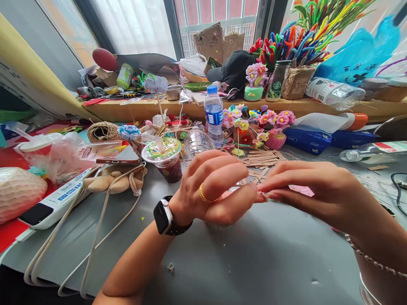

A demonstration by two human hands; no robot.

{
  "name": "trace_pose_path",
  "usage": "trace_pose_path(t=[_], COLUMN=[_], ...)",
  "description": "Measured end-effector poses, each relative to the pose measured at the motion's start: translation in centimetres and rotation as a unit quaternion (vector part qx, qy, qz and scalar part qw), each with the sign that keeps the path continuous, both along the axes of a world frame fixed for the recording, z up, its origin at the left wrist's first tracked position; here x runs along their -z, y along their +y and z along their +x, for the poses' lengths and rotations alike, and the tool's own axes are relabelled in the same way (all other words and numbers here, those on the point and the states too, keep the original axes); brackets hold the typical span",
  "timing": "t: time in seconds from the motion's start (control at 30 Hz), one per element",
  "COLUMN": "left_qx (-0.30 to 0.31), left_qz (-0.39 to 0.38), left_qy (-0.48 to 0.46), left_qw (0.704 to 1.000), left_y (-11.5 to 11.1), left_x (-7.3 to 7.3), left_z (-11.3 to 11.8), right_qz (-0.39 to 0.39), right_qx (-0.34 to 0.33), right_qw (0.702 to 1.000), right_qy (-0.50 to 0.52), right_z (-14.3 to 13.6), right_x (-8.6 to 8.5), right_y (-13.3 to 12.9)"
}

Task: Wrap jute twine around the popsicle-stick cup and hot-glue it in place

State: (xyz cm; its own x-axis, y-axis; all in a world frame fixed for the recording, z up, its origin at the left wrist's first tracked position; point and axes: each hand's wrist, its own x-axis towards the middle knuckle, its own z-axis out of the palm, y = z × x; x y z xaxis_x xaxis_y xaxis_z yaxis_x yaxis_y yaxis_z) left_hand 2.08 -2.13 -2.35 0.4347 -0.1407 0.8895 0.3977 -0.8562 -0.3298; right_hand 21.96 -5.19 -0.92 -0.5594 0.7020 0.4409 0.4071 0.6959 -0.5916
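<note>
Above the grey table (241,262), my left hand (219,186) is closed, its fingers curled in and turned toward my right hand (308,186). The fingertips of both hands meet in a pinch. Something small and reddish shows at that spot, too little of it visible to name. Behind my right hand a flat pink piece (302,190) lies on the table. Just beyond the hands are several flat wooden sticks (262,158). To the left of my left hand stands a lidded cup (170,171) with a dark drink and a straw.
A water bottle (214,116) and fuzzy craft flowers (281,123) stand at the back. At left are a phone (117,161), a corded pouch (112,183) and a twine roll (103,132). A glass bottle (372,150) lies at right. Pipe cleaners (299,46) fill a basket on the sill.
</note>
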Motion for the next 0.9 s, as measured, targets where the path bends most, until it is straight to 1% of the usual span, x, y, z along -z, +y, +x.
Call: trace_pose_path(t=[0.13,0.27,0.43,0.5,0.73,0.83,0.9], left_qx=[0.001,-0.009,-0.077,-0.083,-0.072,-0.066,-0.074], left_qz=[-0.009,-0.023,0.007,0.001,0.019,0.008,-0.006], left_qy=[0.007,0.01,0.037,0.037,0.017,0.016,0.019], left_qw=[1.0,1.0,0.996,0.996,0.997,0.998,0.997], left_y=[0.04,-0.06,-0.12,-0.08,0.33,0.37,0.38], left_x=[0.2,-0.03,-0.5,-0.51,-0.36,-0.46,-0.45], left_z=[-0.11,-0.03,0.12,0.08,-0.2,-0.19,-0.21], right_qz=[0.035,0.051,0.048,0.045,0.031,0.006,-0.003], right_qx=[0.031,0.048,0.061,0.065,0.073,0.074,0.082], right_qw=[0.999,0.997,0.996,0.996,0.997,0.996,0.994], right_qy=[-0.019,-0.036,-0.037,-0.035,0.017,0.045,0.071], right_z=[-0.09,-0.07,-0.26,-0.3,0.17,0.46,0.63], right_x=[0.04,-0.09,-0.28,-0.35,-0.42,-0.41,-0.41], right_y=[-0.34,-0.62,-0.62,-0.6,-0.56,-0.47,-0.44])
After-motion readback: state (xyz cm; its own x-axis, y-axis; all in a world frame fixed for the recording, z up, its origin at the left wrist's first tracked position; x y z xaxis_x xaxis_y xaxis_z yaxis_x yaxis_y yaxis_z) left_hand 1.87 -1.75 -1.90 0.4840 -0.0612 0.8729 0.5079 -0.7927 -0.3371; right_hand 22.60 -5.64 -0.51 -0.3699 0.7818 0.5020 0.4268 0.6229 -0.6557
